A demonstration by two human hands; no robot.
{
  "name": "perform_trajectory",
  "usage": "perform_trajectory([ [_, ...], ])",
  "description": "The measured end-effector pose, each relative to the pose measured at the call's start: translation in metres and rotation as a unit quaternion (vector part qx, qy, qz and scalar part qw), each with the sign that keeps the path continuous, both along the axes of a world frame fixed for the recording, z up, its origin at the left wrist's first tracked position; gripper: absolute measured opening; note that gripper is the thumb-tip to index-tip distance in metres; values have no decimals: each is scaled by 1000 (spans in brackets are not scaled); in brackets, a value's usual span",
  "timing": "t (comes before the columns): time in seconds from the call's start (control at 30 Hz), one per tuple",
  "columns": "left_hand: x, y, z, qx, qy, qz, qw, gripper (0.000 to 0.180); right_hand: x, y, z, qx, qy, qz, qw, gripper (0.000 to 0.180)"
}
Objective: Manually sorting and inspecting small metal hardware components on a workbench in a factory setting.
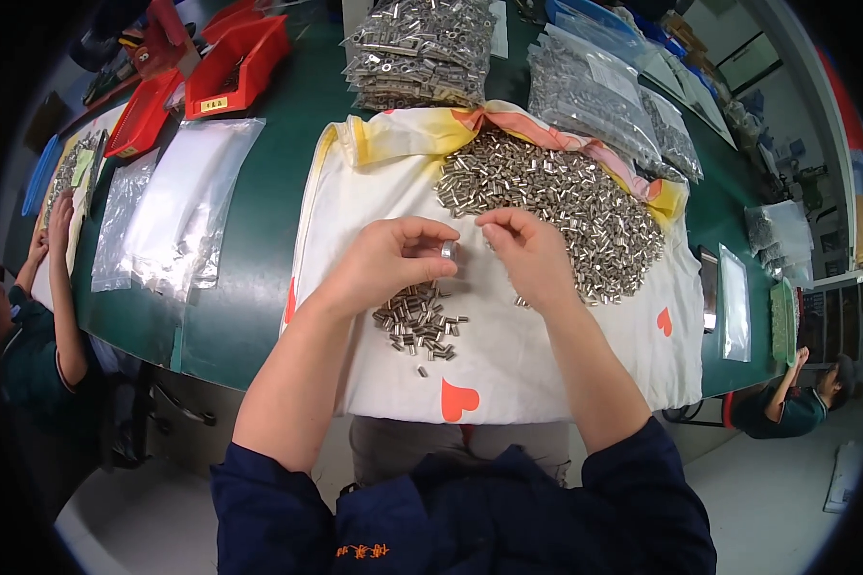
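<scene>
My left hand (pixel 385 257) grips a short silver metal ring (pixel 448 250) between thumb and fingers. It hangs just above a small heap of metal sleeves (pixel 418 324) on the white cloth (pixel 355 196). Close to it on the right, my right hand (pixel 532 254) is closed in a pinch. A tiny metallic glint shows at its fingertips, too small to make out. Behind and beside the right hand spreads a large pile of short metal sleeves (pixel 585 206). One loose sleeve (pixel 422 371) lies in front of the small heap.
Bagged metal terminals (pixel 420 53) stand stacked at the back, with more filled bags (pixel 594 96) to their right. Red bins (pixel 235 72) and clear plastic bags (pixel 187 206) lie on the left of the green table (pixel 249 278). Co-workers sit at left (pixel 43 335) and far right (pixel 786 407).
</scene>
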State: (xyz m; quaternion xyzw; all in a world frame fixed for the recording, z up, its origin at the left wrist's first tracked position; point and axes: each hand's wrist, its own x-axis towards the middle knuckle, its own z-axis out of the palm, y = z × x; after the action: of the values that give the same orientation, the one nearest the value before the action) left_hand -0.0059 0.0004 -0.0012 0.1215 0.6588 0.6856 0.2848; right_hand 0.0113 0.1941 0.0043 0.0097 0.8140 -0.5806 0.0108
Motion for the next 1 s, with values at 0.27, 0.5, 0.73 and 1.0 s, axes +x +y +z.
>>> perform_trajectory([
  [0.27, -3, 4, -2, 48, -33, 35, 998, 36, 11, -9, -9, -196, -25, 42, 979, 7],
  [0.5, -1, 4, -4, 25, -18, 34, 999, 36, 17, -13, 2, 87, 134, 64, 985, 8],
  [0.73, 0, 4, -5, 8, 8, 47, 999, 34, 15, -11, -5, 147, 220, 68, 962, 6],
  [1.0, 0, 0, 1, -15, -12, 1, 1000, 32, 11, -3, 1, 4, 18, 81, 997, 13],
])
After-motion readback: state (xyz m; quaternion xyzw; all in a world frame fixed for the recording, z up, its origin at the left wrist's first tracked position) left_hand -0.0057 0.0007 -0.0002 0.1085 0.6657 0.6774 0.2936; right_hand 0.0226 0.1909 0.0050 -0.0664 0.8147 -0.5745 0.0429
